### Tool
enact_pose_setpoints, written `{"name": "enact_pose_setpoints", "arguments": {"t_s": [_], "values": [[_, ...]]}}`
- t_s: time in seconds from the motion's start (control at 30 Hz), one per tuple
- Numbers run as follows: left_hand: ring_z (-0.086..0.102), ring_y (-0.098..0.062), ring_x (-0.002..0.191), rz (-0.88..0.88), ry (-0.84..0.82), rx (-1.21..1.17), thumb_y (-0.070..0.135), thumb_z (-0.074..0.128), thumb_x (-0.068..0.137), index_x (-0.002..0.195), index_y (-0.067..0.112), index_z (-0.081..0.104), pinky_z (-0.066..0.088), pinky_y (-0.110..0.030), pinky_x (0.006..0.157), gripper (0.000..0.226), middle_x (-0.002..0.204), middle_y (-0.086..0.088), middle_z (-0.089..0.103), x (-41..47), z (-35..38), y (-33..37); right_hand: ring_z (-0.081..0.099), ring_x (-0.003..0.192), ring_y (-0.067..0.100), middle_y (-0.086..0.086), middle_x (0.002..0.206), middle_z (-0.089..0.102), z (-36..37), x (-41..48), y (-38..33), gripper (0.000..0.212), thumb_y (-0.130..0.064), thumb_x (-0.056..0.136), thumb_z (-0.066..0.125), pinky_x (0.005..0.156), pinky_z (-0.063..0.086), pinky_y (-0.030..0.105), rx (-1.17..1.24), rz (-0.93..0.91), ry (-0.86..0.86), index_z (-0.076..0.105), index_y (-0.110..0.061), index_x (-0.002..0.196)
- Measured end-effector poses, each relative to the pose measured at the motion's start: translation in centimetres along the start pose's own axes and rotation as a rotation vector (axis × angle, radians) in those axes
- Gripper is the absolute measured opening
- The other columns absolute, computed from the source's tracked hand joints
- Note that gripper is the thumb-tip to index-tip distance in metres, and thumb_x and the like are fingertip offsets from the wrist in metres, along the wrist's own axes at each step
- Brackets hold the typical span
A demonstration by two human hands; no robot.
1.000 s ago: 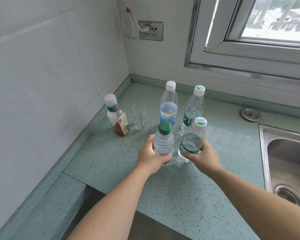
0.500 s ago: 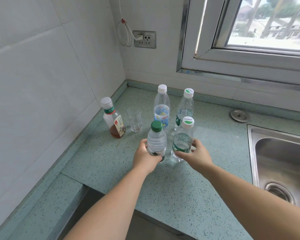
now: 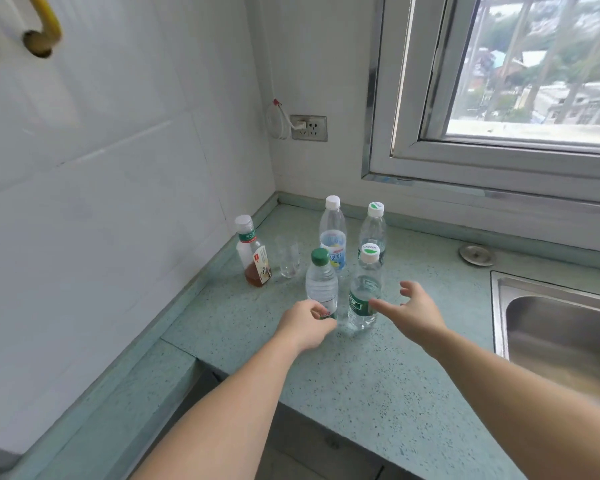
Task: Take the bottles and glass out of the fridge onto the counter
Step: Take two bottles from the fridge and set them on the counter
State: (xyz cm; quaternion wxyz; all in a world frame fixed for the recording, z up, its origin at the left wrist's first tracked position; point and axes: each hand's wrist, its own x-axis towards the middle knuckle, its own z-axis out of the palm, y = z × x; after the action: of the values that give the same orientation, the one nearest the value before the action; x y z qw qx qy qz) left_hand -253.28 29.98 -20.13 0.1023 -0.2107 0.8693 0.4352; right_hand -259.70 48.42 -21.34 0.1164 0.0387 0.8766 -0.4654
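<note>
Five bottles and a glass stand on the green speckled counter (image 3: pixel 361 372) near the wall corner. In front is a small green-capped water bottle (image 3: pixel 321 285); my left hand (image 3: pixel 303 329) curls around its base. Beside it stands a white-capped bottle with a green label (image 3: pixel 365 292). My right hand (image 3: pixel 414 313) is open just right of it, fingers spread, thumb tip near the label. Behind are a tall blue-labelled bottle (image 3: pixel 333 233), another clear bottle (image 3: pixel 373 226), a brown tea bottle (image 3: pixel 253 258) and an empty clear glass (image 3: pixel 288 259). No fridge is in view.
A steel sink (image 3: pixel 561 327) is set into the counter at right, with a round metal disc (image 3: pixel 477 254) behind it. White tiled walls close the left and back. A wall socket with a coiled cord (image 3: pixel 308 128) and a window sit above the counter.
My right hand has let go of the white-capped bottle and opened beside it. My left hand has slid down to the green-capped bottle's base. The view has tilted upward.
</note>
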Motion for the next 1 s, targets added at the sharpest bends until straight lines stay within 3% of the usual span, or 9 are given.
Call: {"name": "enact_pose_setpoints", "arguments": {"t_s": [0.17,0.33,0.43,0.63,0.77,1.0], "values": [[0.059,-0.015,0.095,0.152,-0.006,-0.033,0.032,0.064,0.081,0.114,0.024,0.06,0.05,-0.027,0.078,0.034,0.102,0.005,0.059,-2.0,-1.1,2.4,0.051,0.122,0.023,0.005,0.141,0.047,-2.7,-3.7,-1.3,0.078,-0.049,0.078,0.071,0.097,0.046,0.037,0.016,-0.029,0.091,0.039,-0.014,0.141],[0.059,-0.017,0.095,0.323,-0.054,-0.021,0.034,0.062,0.084,0.119,0.026,0.056,0.05,-0.03,0.08,0.036,0.102,0.004,0.058,-4.5,-1.7,4.1,0.052,0.119,0.023,0.005,0.137,0.051,-5.5,-8.9,-1.4,0.067,-0.051,0.086,0.061,0.086,0.04,0.03,0.045,-0.017,0.263,0.042,-0.014,0.139],[0.058,-0.016,0.094,0.399,-0.113,0.009,0.035,0.061,0.084,0.121,0.026,0.055,0.05,-0.031,0.079,0.039,0.102,0.004,0.058,-6.2,-1.5,4.3,0.055,0.116,0.023,0.004,0.132,0.056,-6.7,-12.9,-0.3,0.063,-0.053,0.087,0.057,0.091,0.042,0.033,0.051,0.025,0.359,0.046,-0.015,0.135],[0.058,-0.017,0.095,0.563,-0.245,-0.019,0.036,0.06,0.087,0.126,0.025,0.053,0.049,-0.029,0.074,0.042,0.108,0.0,0.058,-11.5,1.8,7.4,0.056,0.111,0.023,0.003,0.125,0.059,-10.8,-21.8,2.1,0.05,-0.043,0.09,0.057,0.097,0.045,0.04,0.064,0.097,0.559,0.049,-0.015,0.13],[0.059,-0.02,0.095,0.626,-0.288,-0.028,0.03,0.06,0.085,0.123,0.025,0.058,0.049,-0.031,0.082,0.039,0.106,-0.001,0.062,-15.9,4.8,9.9,0.056,0.106,0.021,0.001,0.121,0.058,-14.5,-27.4,3.6,0.042,-0.038,0.09,0.057,0.094,0.045,0.038,0.102,0.13,0.671,0.05,-0.018,0.126],[0.058,-0.015,0.087,0.774,-0.369,-0.054,0.031,0.062,0.085,0.123,0.027,0.059,0.043,-0.023,0.071,0.039,0.099,0.002,0.062,-25.0,10.4,15.8,0.056,0.102,0.02,0.0,0.115,0.059,-21.5,-37.9,6.6,0.032,-0.033,0.089,0.058,0.088,0.043,0.034,0.12,0.164,0.869,0.053,-0.019,0.117]]}}
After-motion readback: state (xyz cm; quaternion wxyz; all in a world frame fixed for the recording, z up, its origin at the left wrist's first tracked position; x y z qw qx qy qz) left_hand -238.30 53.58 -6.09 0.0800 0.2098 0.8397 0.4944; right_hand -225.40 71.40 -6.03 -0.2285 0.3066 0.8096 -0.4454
